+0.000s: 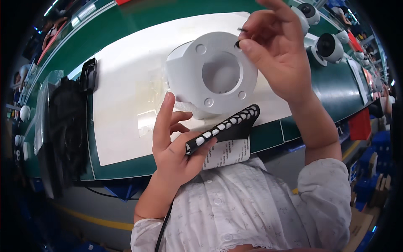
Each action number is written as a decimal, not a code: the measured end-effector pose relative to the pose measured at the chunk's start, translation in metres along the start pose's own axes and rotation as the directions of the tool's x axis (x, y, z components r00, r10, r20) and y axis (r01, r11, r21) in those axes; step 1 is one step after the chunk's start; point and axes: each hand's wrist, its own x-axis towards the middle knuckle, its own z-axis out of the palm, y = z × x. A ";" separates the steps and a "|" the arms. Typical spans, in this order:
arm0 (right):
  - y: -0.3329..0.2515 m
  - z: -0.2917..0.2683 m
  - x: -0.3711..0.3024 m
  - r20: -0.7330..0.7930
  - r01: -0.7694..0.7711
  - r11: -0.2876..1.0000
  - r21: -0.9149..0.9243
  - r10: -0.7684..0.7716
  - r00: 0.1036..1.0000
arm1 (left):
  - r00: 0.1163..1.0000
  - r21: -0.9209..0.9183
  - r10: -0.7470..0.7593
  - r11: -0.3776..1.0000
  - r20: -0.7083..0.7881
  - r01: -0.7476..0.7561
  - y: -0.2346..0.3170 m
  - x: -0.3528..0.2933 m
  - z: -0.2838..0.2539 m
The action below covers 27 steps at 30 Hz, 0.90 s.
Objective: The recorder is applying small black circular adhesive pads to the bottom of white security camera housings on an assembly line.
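Evidently my left hand [173,157] clasped a strip [223,127]; haste could skew the upper-centre pad [237,44] my right hand [282,56] touched (grip unclear).

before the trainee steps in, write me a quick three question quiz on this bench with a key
1. True or false: the left hand holds a black strip with a row of white ovals.
2. Multiple choice: which thing is at the left edge of the white sheet?
A) a red bin
B) a black tray
C) a white camera
3. Fill in the colour: at the thumb tip of the right hand, close to the rim of the white housing, there is a small ____ piece.

Key: 1 true; 2 B; 3 black
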 end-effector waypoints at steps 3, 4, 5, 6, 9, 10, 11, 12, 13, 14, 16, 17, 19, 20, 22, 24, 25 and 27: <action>-0.047 0.013 0.006 -0.173 -0.450 0.797 -0.403 0.417 0.893 | 0.998 0.004 -0.054 0.999 0.043 0.054 -0.001 -0.003 -0.003; -0.056 0.014 0.009 -0.320 -0.627 0.564 -0.537 0.552 0.770 | 0.996 0.001 -0.071 0.997 0.055 0.071 -0.001 -0.003 -0.003; -0.059 0.016 0.012 -0.316 -0.625 0.568 -0.535 0.552 0.772 | 0.994 -0.002 -0.088 0.996 0.067 0.089 -0.001 -0.003 -0.004; -0.062 0.019 0.014 -0.257 -0.503 0.443 -0.742 0.506 0.824 | 0.994 -0.005 -0.086 0.996 0.070 0.086 0.000 -0.002 -0.004; -0.068 0.018 0.018 0.120 0.001 0.253 -0.967 0.456 0.882 | 0.990 0.007 -0.107 0.994 0.089 0.107 0.002 0.000 -0.003; -0.072 0.025 0.022 0.202 0.129 0.175 -0.976 0.502 0.841 | 0.992 -0.002 -0.100 0.995 0.078 0.101 0.001 0.000 -0.003; -0.075 0.032 0.024 0.177 0.078 0.207 -0.975 0.516 0.838 | 0.993 -0.010 -0.094 0.995 0.068 0.095 0.001 0.000 -0.003; -0.073 0.035 0.026 0.178 0.078 0.210 -0.975 0.516 0.838 | 0.993 -0.008 -0.095 0.995 0.067 0.096 0.001 0.000 -0.003; -0.070 0.037 0.028 0.100 0.003 0.206 -0.978 0.462 0.881 | 0.992 0.007 -0.095 0.995 0.080 0.095 0.001 0.000 -0.003; -0.068 0.037 0.029 0.019 -0.072 0.209 -0.975 0.406 0.914 | 0.991 0.022 -0.095 0.995 0.093 0.094 0.001 -0.001 -0.004; -0.066 0.029 0.028 0.025 -0.067 0.204 -0.977 0.416 0.909 | 0.993 0.023 -0.074 0.997 0.097 0.072 0.002 0.003 -0.003; -0.064 0.028 0.028 -0.007 -0.119 0.239 -0.964 0.425 0.905 | 0.994 0.028 -0.054 0.998 0.097 0.052 0.003 0.004 -0.003; -0.056 0.027 0.027 -0.062 -0.221 0.316 -0.923 0.443 0.894 | 0.994 0.024 -0.066 0.998 0.092 0.064 0.003 0.003 -0.003; -0.052 0.027 0.027 -0.088 -0.269 0.352 -0.897 0.454 0.887 | 0.993 0.016 -0.076 0.997 0.088 0.075 0.003 0.003 -0.003; -0.043 0.029 0.027 -0.139 -0.364 0.417 -0.833 0.479 0.867 | 0.994 0.011 -0.076 0.997 0.085 0.075 0.001 0.002 -0.002; -0.037 0.031 0.028 -0.185 -0.453 0.472 -0.756 0.510 0.840 | 0.994 0.003 -0.076 0.997 0.081 0.076 0.000 0.001 -0.002; -0.036 0.032 0.028 -0.206 -0.495 0.495 -0.714 0.527 0.824 | 0.994 0.002 -0.072 0.997 0.081 0.072 0.001 0.002 -0.001; -0.038 0.038 0.032 -0.218 -0.535 0.525 -0.662 0.549 0.807 | 0.994 0.011 -0.075 0.997 0.074 0.075 0.002 0.000 -0.003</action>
